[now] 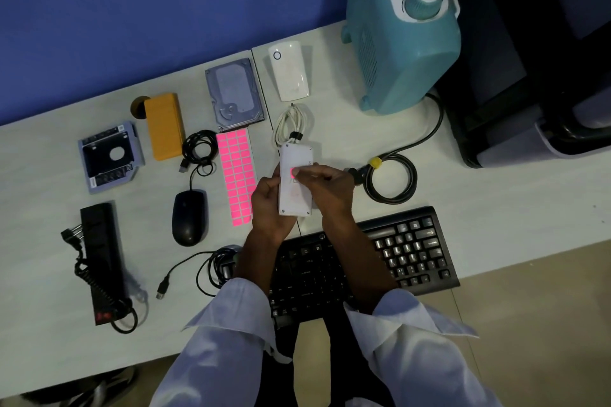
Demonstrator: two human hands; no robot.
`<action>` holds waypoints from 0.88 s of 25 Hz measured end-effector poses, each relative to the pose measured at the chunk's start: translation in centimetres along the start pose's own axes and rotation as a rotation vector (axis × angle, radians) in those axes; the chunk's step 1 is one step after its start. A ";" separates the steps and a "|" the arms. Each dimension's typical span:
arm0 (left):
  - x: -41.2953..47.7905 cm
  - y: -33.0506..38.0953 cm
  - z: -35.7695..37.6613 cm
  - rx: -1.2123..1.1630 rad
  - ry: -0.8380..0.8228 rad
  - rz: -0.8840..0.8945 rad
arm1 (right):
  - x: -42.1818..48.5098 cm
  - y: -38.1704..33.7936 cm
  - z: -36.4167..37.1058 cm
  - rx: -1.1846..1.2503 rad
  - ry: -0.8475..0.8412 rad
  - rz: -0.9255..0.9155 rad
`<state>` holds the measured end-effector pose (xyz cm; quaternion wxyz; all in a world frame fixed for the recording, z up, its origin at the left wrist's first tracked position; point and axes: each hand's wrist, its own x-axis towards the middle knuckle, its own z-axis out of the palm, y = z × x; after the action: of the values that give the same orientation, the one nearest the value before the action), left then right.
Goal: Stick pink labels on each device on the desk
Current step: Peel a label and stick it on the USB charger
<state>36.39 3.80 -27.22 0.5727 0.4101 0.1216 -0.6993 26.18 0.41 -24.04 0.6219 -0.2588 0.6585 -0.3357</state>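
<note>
Pressing label (292,173) onto charger (296,155): left hand (269,205) grips it, right hand (325,180) presses with straight fingers. Next probably means peeling another from sheet (236,172).

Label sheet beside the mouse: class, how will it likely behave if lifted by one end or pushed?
The label sheet looks paper-thin and long, so it would probably droop and feel very light. It lies flat on the desk, so a push would likely slide or buckle it, and its edge may be hard to pinch.

Right hand (327,180) presses label (292,172) onto device (296,155)
</note>
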 end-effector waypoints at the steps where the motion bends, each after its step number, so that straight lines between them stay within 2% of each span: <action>1: 0.1 0.0 -0.1 0.019 0.029 -0.003 | 0.2 0.3 0.2 -0.083 0.038 -0.061; 3: 0.3 -0.1 -0.2 0.050 0.056 -0.004 | 0.5 0.5 0.5 -0.235 0.107 -0.129; 5: 0.3 0.0 -0.3 0.075 0.045 0.009 | 0.9 0.1 0.4 -0.314 0.148 -0.091; 9: 0.6 0.2 -0.6 0.104 0.000 0.010 | 1.1 0.3 0.5 -0.242 0.148 -0.014; 12: 0.6 0.1 -0.7 0.200 -0.022 0.073 | 0.9 0.2 0.3 -0.145 0.044 0.086; 14: 0.9 0.4 -0.8 0.349 0.015 0.146 | 0.9 0.1 -0.2 -0.105 -0.013 0.150; 16: 1.2 0.6 -0.6 0.579 0.068 0.242 | 0.6 0.2 -0.6 -0.087 0.016 0.173; 19: 0.9 -0.6 0.4 0.941 0.199 0.476 | -0.2 0.6 -0.7 -0.068 0.116 0.113; 22: 0.4 -2.5 0.8 1.143 0.299 0.683 | -1.0 1.0 -0.9 -0.046 0.192 0.004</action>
<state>33.82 3.79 -27.68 0.4319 0.7557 -0.3255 -0.3694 25.41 1.92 -24.17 0.5504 -0.2385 0.7231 -0.3424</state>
